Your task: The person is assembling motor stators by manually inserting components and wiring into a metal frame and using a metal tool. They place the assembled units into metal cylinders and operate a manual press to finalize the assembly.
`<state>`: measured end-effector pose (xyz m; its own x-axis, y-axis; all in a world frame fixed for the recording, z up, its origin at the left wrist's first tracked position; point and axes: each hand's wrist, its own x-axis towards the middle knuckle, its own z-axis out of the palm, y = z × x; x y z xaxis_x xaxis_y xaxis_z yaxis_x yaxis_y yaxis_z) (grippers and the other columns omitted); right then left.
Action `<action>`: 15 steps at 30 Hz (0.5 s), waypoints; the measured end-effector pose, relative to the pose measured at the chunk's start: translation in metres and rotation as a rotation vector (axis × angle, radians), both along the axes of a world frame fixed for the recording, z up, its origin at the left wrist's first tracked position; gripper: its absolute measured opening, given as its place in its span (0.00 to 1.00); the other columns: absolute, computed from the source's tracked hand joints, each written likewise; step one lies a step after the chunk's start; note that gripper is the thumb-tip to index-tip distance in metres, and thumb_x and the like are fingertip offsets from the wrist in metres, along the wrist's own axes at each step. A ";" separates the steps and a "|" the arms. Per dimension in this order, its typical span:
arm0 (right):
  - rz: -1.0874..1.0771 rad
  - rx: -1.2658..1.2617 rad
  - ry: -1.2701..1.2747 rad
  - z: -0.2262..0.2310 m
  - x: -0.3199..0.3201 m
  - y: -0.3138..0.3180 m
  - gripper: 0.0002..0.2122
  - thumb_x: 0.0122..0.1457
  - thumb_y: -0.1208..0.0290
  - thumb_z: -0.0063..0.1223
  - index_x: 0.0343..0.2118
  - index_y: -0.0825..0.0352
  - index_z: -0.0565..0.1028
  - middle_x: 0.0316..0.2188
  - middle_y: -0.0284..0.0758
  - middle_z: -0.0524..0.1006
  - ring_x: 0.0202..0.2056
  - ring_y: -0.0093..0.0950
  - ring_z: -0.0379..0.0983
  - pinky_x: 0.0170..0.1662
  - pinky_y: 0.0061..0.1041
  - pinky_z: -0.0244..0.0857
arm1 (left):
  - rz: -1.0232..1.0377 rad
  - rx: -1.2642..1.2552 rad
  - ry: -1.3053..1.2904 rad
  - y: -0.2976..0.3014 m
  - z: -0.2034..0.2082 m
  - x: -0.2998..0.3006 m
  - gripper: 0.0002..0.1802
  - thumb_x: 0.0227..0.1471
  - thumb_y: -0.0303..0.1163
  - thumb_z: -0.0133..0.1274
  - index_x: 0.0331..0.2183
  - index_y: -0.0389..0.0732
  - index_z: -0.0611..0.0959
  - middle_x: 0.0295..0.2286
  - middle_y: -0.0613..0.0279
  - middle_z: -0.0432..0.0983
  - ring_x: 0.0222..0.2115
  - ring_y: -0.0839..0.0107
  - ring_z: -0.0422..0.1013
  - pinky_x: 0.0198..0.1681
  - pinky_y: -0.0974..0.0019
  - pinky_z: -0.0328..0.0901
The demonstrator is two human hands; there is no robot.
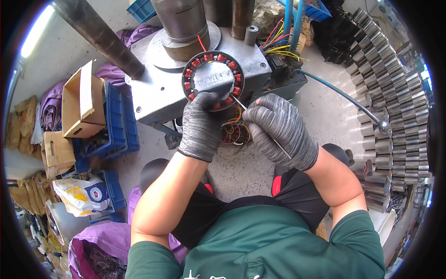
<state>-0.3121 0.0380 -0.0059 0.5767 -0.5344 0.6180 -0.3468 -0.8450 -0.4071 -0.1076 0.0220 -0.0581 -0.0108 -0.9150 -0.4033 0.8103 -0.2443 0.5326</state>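
A motor stator ring (239,78) with red-brown copper coils around its inside stands tilted over the front of the metal press bed. My left hand (202,125), in a grey knitted glove, grips the ring's lower left edge; its thumb lies across the lower rim. My right hand (285,128), in a matching glove, is closed around a thin metal rod (282,149). The rod's far end meets the lower right coils of the ring, and its other end sticks out below my palm. Which kind of tool it is cannot be made out.
The press bed (160,95) carries a thick steel ram (181,23) and side columns. More wound stators (237,133) hang or lie below the ring. Stacked steel cylinders (390,102) line the right. Blue crates (118,121) and a cardboard box (83,100) stand left. A teal hose (334,86) crosses right.
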 end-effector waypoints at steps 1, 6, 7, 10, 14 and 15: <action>-0.005 -0.006 -0.008 0.000 0.001 0.000 0.11 0.54 0.78 0.60 0.41 0.69 0.79 0.35 0.46 0.78 0.37 0.48 0.77 0.41 0.44 0.71 | -0.004 -0.008 0.002 0.000 -0.001 0.000 0.17 0.50 0.26 0.57 0.43 0.31 0.82 0.37 0.52 0.81 0.38 0.57 0.80 0.49 0.53 0.77; -0.012 0.004 0.014 0.004 0.002 0.001 0.10 0.55 0.78 0.60 0.41 0.70 0.78 0.35 0.46 0.78 0.37 0.48 0.77 0.41 0.44 0.72 | -0.004 -0.030 -0.009 0.002 -0.001 -0.001 0.18 0.51 0.25 0.57 0.45 0.32 0.82 0.38 0.53 0.82 0.38 0.58 0.81 0.49 0.54 0.78; -0.025 -0.013 0.009 0.004 0.003 0.000 0.10 0.56 0.78 0.60 0.41 0.70 0.78 0.35 0.46 0.78 0.37 0.48 0.77 0.41 0.44 0.72 | 0.004 -0.035 -0.071 0.003 -0.001 -0.001 0.17 0.50 0.27 0.57 0.44 0.32 0.82 0.39 0.52 0.81 0.41 0.56 0.80 0.52 0.52 0.76; -0.033 -0.009 -0.011 -0.005 0.003 -0.002 0.09 0.57 0.77 0.59 0.41 0.70 0.78 0.35 0.47 0.78 0.37 0.48 0.77 0.42 0.44 0.72 | 0.025 -0.055 -0.152 0.005 0.004 -0.005 0.12 0.50 0.24 0.56 0.40 0.33 0.81 0.38 0.52 0.81 0.43 0.56 0.79 0.53 0.52 0.77; -0.040 0.030 -0.004 -0.007 0.004 -0.004 0.08 0.58 0.77 0.59 0.41 0.71 0.78 0.35 0.47 0.78 0.37 0.49 0.77 0.42 0.44 0.72 | 0.038 -0.124 -0.316 0.009 0.002 -0.007 0.12 0.50 0.20 0.55 0.40 0.36 0.80 0.37 0.55 0.80 0.40 0.59 0.79 0.48 0.54 0.79; -0.049 0.056 0.011 -0.006 0.004 -0.002 0.08 0.58 0.76 0.58 0.40 0.70 0.78 0.35 0.47 0.78 0.38 0.49 0.77 0.42 0.44 0.73 | 0.036 -0.126 -0.358 0.010 -0.001 -0.007 0.13 0.51 0.20 0.55 0.41 0.37 0.80 0.36 0.55 0.79 0.40 0.59 0.79 0.48 0.55 0.79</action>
<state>-0.3076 0.0355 -0.0120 0.5560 -0.5958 0.5796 -0.3918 -0.8028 -0.4494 -0.1147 0.0316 -0.0594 0.1441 -0.9547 -0.2603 0.5741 -0.1336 0.8078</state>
